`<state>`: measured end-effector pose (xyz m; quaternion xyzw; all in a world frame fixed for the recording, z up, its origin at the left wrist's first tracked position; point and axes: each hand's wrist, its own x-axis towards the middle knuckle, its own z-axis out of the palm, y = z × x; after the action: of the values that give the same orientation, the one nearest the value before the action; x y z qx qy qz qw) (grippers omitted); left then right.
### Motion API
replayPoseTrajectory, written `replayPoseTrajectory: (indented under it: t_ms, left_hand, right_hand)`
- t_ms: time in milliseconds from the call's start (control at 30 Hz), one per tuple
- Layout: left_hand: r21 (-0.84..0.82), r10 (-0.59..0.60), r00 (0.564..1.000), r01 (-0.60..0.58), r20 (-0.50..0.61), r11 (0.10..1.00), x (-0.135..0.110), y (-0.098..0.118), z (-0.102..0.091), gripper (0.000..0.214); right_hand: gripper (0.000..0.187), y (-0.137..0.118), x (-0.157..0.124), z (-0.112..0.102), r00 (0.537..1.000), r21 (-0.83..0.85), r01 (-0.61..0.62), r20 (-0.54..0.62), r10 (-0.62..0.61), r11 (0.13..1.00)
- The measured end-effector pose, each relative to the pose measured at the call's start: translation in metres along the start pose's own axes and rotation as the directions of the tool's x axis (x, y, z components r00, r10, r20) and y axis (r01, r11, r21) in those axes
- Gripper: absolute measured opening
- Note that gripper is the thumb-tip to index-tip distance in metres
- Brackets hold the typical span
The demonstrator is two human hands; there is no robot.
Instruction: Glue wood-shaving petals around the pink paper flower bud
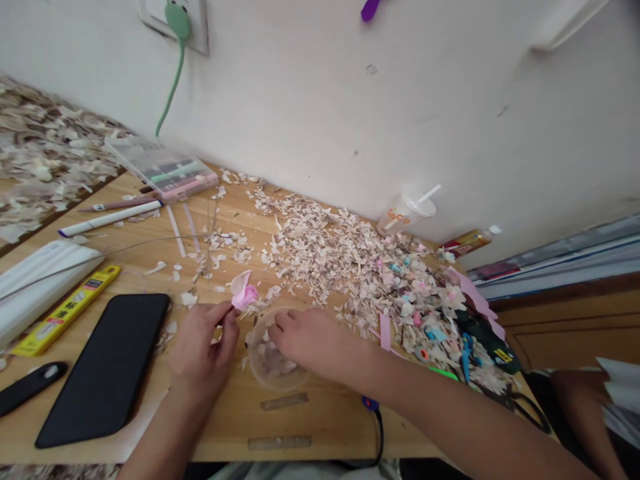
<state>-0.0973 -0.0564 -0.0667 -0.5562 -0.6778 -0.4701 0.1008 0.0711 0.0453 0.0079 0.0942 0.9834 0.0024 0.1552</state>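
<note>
My left hand (207, 340) pinches a small pink paper-like flower (243, 293) upright by its base, with one paler petal standing up at its side. My right hand (305, 337) reaches over the rim and into a round translucent plastic bowl (259, 370) of pale petal-like flakes. Its fingers are bent and drawn together; the tips are down among the flakes, so what they grip is hidden. Behind the bowl spreads a heap of pale dry flakes (320, 240). Finished-looking flowers (420, 293) in pink, white and blue lie in a pile to the right.
A black phone (105, 370), a yellow box (67, 310) and a white marker (113, 218) lie left. Behind them sits a clear marker case (165, 170). A plastic cup with straw (406, 212) and a bottle (467, 243) stand by the wall. A cable (379, 427) hangs over the front edge.
</note>
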Motion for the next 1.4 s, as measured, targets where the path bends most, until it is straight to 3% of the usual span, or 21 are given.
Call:
replayPoseTrajectory:
  t_ms: [200,333,467,667,1033,1267,1400]
  left_hand:
    - [0.007,-0.056,0.998,0.056,0.028,0.998,0.0,0.002,-0.003,0.014]
    - [0.006,-0.07,0.997,0.07,0.016,0.998,-0.002,0.0,-0.001,0.014]
    - [0.0,-0.047,0.999,0.047,-0.01,0.999,-0.004,-0.002,0.001,0.014]
    - [0.001,-0.031,1.0,0.031,-0.001,1.0,-0.002,-0.002,0.002,0.014]
    - [0.011,-0.026,0.999,0.026,0.027,1.0,0.0,0.0,-0.002,0.013]
    - [0.018,0.063,0.998,-0.063,0.021,0.998,0.0,-0.001,-0.002,0.014]
    - [0.019,0.07,0.997,-0.07,0.024,0.997,0.001,0.001,-0.002,0.015]
  right_hand:
    - [0.013,0.004,-0.014,-0.021,0.997,-0.02,-0.044,-0.063,0.043,0.999]
    - [0.013,0.001,-0.013,-0.007,1.0,0.0,0.003,-0.024,-0.003,1.0]
    - [0.014,-0.005,-0.007,0.008,0.999,0.007,-0.033,-0.027,0.034,0.999]
    - [0.018,-0.012,-0.005,0.012,0.996,0.019,-0.06,-0.068,0.061,0.998]
    - [0.018,0.0,-0.02,-0.022,0.973,0.038,-0.168,-0.153,0.172,0.985]
    - [0.025,-0.011,-0.016,0.0,0.991,0.136,-0.05,-0.12,0.067,0.989]
    - [0.026,-0.007,-0.013,0.005,0.993,0.166,-0.05,-0.099,0.067,0.985]
